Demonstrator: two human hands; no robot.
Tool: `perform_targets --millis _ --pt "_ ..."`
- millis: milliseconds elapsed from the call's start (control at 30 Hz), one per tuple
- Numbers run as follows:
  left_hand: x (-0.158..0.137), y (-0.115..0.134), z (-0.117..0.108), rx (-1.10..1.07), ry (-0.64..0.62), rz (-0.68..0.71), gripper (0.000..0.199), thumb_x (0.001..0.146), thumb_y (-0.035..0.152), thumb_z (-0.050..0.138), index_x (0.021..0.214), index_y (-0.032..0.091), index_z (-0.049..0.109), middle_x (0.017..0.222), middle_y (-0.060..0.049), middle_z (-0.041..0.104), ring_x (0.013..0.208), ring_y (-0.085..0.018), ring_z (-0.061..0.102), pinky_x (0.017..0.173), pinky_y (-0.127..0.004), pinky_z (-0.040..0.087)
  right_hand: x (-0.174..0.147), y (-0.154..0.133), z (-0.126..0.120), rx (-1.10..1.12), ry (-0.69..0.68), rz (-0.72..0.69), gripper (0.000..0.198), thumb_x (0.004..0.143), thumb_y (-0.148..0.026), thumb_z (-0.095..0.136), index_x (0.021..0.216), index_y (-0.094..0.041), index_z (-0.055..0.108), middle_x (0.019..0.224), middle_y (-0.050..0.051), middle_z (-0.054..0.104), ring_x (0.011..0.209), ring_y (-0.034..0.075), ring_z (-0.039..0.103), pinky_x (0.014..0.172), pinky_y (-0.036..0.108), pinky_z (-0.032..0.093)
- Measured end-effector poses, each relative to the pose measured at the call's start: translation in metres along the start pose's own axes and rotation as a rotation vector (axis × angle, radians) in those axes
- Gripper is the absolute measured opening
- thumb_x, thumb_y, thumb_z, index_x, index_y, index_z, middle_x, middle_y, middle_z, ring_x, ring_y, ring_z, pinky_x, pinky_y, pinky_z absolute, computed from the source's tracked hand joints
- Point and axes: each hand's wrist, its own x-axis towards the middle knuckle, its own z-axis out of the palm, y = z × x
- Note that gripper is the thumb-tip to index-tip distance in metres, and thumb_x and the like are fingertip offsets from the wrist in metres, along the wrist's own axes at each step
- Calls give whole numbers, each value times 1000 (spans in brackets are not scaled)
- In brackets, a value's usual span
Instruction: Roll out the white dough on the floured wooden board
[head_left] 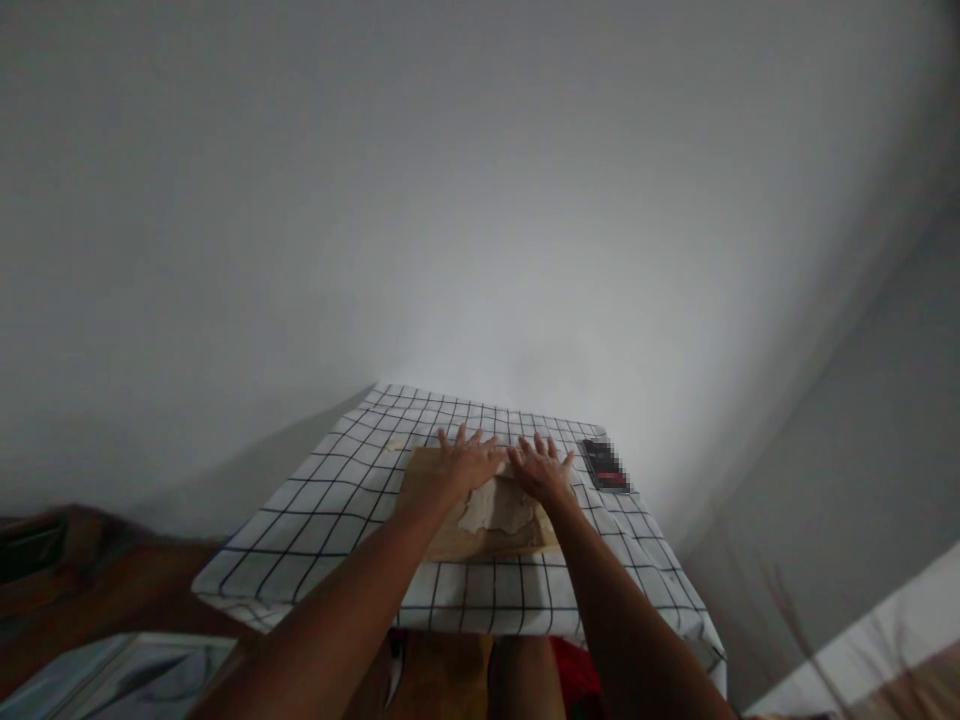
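Note:
A wooden board (pixel 461 545) lies on the table, with a thin, pale, ragged-edged sheet of what looks like dough (pixel 495 508) spread over it. My left hand (pixel 469 462) is palm down at the far side of the board, its fingers spread and pointing away from me. Beside it, my right hand (pixel 540 468) lies palm down near the sheet's far right part, fingers also apart. A light strip shows between the two hands; what lies beneath the palms is hidden.
A white cloth with black grid lines (pixel 315 510) covers the table, which stands against a pale wall (pixel 480 200). A dark, partly blurred-out flat object (pixel 604 465) lies at the back right. A small yellowish bit (pixel 394 445) sits left of the board.

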Motion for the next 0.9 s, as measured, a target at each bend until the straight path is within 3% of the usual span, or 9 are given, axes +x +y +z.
perform_targets --millis 133,467,733,900 --pt "27 -3 5 22 35 15 64 100 62 22 149 34 52 161 -5 43 153 -42 21 117 -75 1 30 4 2 39 -25 27 73 100 -71 9 160 -35 29 170 6 16 155 36 10 115 75 5" --pt "100 -17 19 -71 -102 -19 74 97 71 11 150 36 50 164 -5 37 154 -44 17 115 -79 3 102 16 7 82 -61 19 75 99 -73 10 161 -33 27 171 6 12 155 36 7 114 74 10" --pt "120 -20 22 -45 -136 -43 71 98 67 12 149 36 51 166 -5 34 154 -45 15 114 -79 6 123 21 8 153 -84 0 78 98 -75 10 158 -32 33 170 8 14 155 38 7 113 77 8" --pt "117 -19 23 -36 -129 -65 68 98 63 23 148 27 53 163 -11 37 152 -47 20 112 -81 7 123 20 10 132 -87 19 76 98 -73 13 157 -30 36 170 10 17 154 39 12 113 77 10"
